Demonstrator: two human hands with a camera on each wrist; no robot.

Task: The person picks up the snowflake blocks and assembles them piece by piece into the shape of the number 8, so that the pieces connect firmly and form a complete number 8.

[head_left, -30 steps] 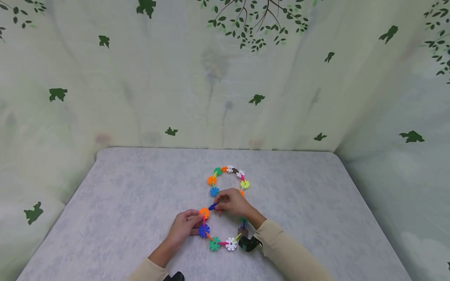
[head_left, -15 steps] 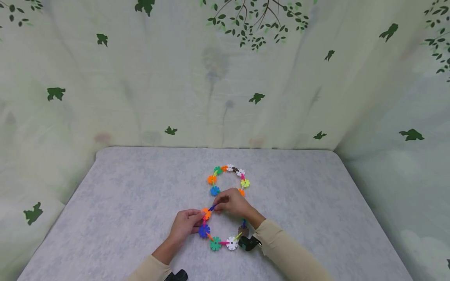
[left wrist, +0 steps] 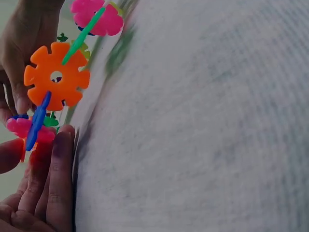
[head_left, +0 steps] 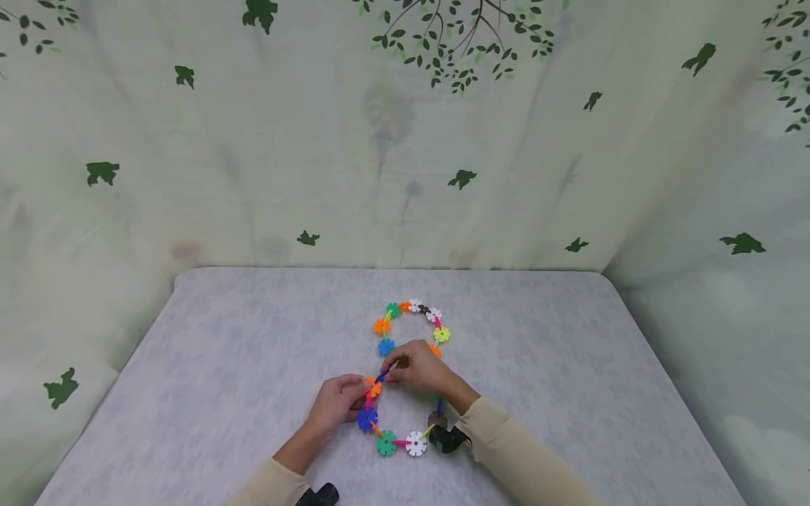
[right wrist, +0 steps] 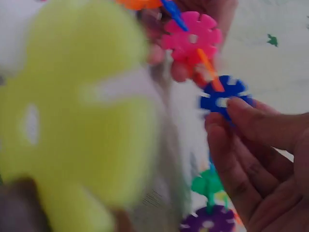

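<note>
Notched plastic flower discs form a figure-eight chain on the table. My left hand pinches an orange disc at the left of the nearer loop; a pink disc is slotted to it. From the far side my right hand pinches a dark blue disc between thumb and fingers. In the right wrist view, the orange disc's edge meets this blue disc at its notch; how deep it sits is not clear. Part of the chain's middle is hidden behind the right hand.
The farther loop holds a light blue disc, a yellow disc and several others. Nearest me lie a green disc and a white disc. A leaf-printed curtain stands behind the table.
The orange disc has turned from face-on to tilted and now meets the blue disc. My left hand has shifted slightly right; the right hand has barely moved.
</note>
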